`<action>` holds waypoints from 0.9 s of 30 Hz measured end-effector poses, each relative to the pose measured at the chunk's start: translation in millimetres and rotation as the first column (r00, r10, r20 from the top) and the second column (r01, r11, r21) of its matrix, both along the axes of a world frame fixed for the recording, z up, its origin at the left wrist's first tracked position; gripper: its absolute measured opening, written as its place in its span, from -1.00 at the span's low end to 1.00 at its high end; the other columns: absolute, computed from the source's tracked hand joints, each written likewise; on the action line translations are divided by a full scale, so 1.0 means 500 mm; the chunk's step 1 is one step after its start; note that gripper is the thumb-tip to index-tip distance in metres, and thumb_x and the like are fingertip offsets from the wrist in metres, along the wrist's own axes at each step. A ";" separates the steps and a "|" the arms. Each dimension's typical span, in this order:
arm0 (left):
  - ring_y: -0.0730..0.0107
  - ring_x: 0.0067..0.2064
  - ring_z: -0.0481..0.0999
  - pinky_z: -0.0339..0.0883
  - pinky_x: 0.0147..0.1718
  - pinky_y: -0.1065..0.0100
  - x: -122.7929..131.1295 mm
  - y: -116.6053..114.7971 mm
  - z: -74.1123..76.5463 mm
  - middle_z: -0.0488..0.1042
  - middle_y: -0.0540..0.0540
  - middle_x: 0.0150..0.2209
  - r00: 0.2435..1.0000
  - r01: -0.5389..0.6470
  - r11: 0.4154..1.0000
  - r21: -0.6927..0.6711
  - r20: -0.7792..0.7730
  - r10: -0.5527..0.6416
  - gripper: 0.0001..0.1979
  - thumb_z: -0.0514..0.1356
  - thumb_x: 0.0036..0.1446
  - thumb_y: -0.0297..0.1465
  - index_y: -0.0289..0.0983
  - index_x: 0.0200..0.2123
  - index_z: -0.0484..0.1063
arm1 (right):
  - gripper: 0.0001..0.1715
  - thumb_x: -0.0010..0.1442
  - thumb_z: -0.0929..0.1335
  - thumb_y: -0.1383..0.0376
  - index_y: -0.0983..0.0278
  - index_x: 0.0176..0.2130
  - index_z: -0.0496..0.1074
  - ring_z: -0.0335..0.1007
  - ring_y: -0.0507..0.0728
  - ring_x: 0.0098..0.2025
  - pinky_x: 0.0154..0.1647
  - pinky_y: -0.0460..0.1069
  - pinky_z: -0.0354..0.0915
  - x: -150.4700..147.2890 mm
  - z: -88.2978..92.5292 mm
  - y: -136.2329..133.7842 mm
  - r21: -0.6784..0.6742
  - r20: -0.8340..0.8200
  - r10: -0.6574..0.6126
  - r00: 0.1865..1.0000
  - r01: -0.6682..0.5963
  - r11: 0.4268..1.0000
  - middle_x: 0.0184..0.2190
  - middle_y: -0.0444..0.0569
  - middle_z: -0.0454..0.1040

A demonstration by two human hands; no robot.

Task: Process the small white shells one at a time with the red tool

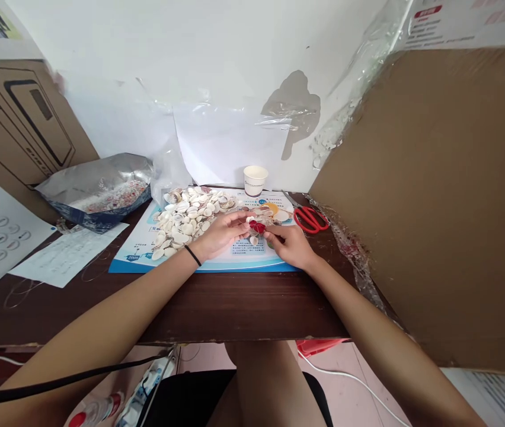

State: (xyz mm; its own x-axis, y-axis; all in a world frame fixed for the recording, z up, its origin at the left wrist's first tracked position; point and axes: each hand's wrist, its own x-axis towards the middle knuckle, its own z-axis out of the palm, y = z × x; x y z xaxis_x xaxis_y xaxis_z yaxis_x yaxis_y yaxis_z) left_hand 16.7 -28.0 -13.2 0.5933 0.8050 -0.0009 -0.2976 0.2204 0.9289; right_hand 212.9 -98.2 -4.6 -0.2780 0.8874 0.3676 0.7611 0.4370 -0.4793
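My left hand (221, 234) and my right hand (288, 246) meet over a printed blue-and-white paper mat (252, 256). Between their fingertips is a small red piece (256, 226), possibly ribbon or plastic, with its exact shape unclear. A small pale shell (253, 240) lies just below it. To the left of my left hand, a heap of white seashells (185, 219) covers part of the mat. A few darker shells (270, 213) lie beyond my right hand. Red-handled scissors (310, 218) rest to the right of that hand, apart from it.
A white paper cup (255, 180) stands at the back of the dark wooden desk (243, 308). A silver bag (96, 184) and a handwritten sheet (68, 255) lie to the left. A brown cardboard panel (425, 196) rises on the right.
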 end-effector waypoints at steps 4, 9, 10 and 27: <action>0.36 -0.12 0.45 0.30 -0.04 0.22 0.002 0.004 0.000 0.53 -0.14 -0.14 0.999 -0.019 1.000 -0.021 0.026 0.020 -0.73 0.37 0.01 -0.46 -0.25 -0.15 0.59 | -0.55 0.33 0.15 0.18 0.27 -0.45 0.43 0.29 0.06 -0.47 -0.39 -0.08 0.10 0.009 0.007 -0.001 0.000 0.042 -0.018 0.999 0.018 1.000 -0.52 -0.05 0.45; 0.44 -0.24 0.44 0.29 -0.08 0.25 0.000 0.009 -0.006 0.52 -0.06 -0.30 1.000 0.010 1.000 -0.025 0.019 -0.010 -0.65 0.41 -0.07 -0.48 -0.25 -0.13 0.59 | -0.62 0.33 0.16 0.17 0.25 -0.35 0.43 0.30 0.08 -0.45 -0.38 -0.07 0.12 -0.002 -0.008 0.003 0.005 0.003 -0.141 0.990 0.141 0.990 -0.48 -0.05 0.47; 0.46 -0.27 0.43 0.29 -0.11 0.27 -0.001 0.009 -0.006 0.52 -0.04 -0.33 1.000 0.013 1.000 -0.016 0.003 -0.013 -0.63 0.42 -0.09 -0.48 -0.25 -0.13 0.59 | -0.63 0.32 0.17 0.16 0.25 -0.34 0.44 0.30 0.08 -0.45 -0.38 -0.07 0.12 -0.003 -0.011 0.006 0.004 -0.011 -0.141 0.990 0.141 0.990 -0.48 -0.05 0.47; 0.39 -0.21 0.43 0.29 -0.13 0.23 0.001 0.000 0.003 0.50 -0.09 -0.26 0.998 -0.013 0.997 0.073 -0.062 0.017 -0.63 0.44 -0.11 -0.35 -0.31 -0.19 0.54 | -0.55 0.34 0.15 0.10 0.25 -0.39 0.42 0.20 0.05 -0.54 -0.46 -0.08 0.05 0.003 -0.008 0.003 0.138 0.024 -0.150 0.988 0.146 0.980 -0.59 -0.08 0.39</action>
